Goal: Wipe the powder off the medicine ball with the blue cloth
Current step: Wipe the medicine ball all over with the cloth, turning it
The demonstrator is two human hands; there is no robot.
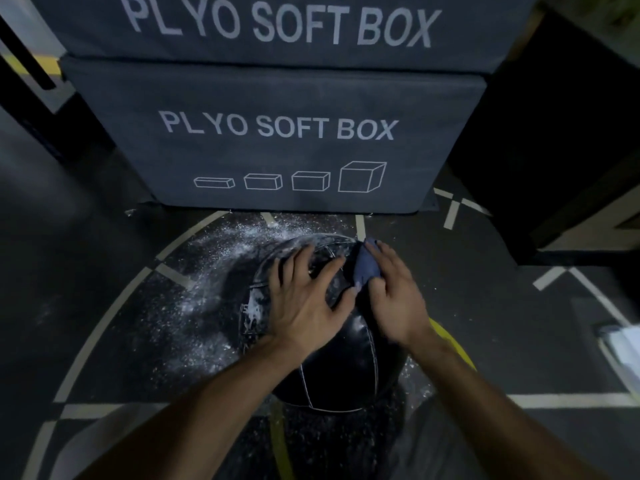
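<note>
A black leather medicine ball (341, 367) with white seams sits on the dark floor in the middle of the head view. White powder streaks its far and left sides. My left hand (306, 299) lies flat on top of the ball with fingers spread. My right hand (394, 294) holds the bunched blue cloth (366, 263) against the ball's upper right side, fingers draped over the cloth.
Spilled white powder (207, 289) covers the floor left of and behind the ball. Two stacked grey plyo soft boxes (277, 150) stand just beyond it. A dark block (554, 150) stands at the right, and a white object (623, 344) lies at the right edge.
</note>
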